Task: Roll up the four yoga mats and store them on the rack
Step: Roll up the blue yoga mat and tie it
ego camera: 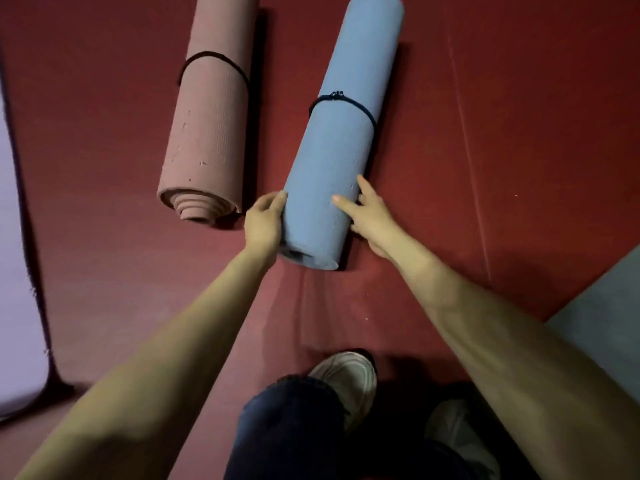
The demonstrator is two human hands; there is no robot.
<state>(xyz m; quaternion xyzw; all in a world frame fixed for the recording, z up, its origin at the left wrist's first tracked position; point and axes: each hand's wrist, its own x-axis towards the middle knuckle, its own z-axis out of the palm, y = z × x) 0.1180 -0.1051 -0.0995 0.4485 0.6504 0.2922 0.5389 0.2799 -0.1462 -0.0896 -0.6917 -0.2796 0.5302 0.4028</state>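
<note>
at the centre of the frame the blue mat (341,133) lies rolled on the floor, bound by a dark cord (346,102) about halfway up. both hands are clamped on its near end: the left hand (265,223) curls round the left side, the right hand (372,220) wraps the right side with the thumb over the top.

the risk i see is in the lift. held only at one end, the long roll may droop or swing into the pink mat (211,116), rolled, tied and lying just beside it at upper left. the single cord may also let the inner layers telescope out.

the red floor (519,133) is soft-looking matting, creased at right. a pale flat mat (17,271) runs down the left edge and a grey mat (602,306) fills the lower right; both look unrolled. no rack is in view.
</note>
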